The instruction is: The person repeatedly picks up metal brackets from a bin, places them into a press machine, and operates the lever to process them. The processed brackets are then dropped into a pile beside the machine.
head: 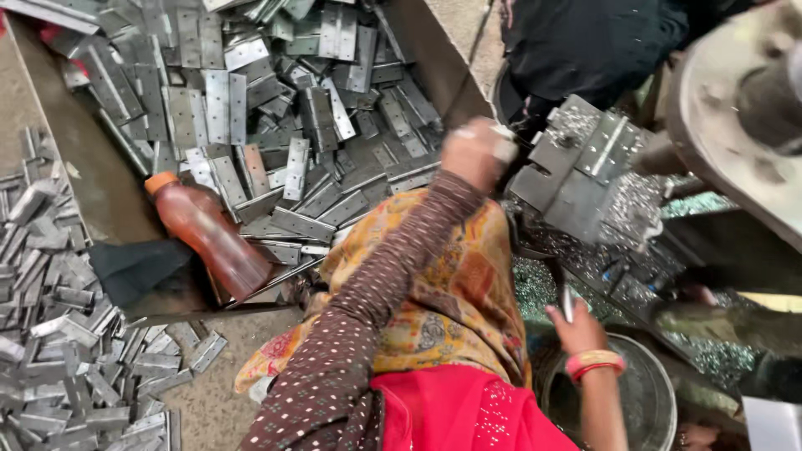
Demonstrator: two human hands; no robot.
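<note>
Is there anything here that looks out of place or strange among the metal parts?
Yes. An orange-capped plastic bottle of reddish-brown liquid lies tilted on its side in the tray, resting on the metal hinge plates. It is the only non-metal item there. Metal shavings are also scattered around the machine block, near the left hand.

My left arm, running from the bottom centre of the frame up toward the middle, wears a close-fitting dark brown sleeve dotted all over with small pale specks, ending at my left hand (474, 152). A patterned scarf of orange, yellow and rust drapes across the centre below it, over a bright red garment with faint glittering dots at the bottom edge. My right hand (576, 327), lower right, carries stacked bangles in red and gold at the wrist.
</note>
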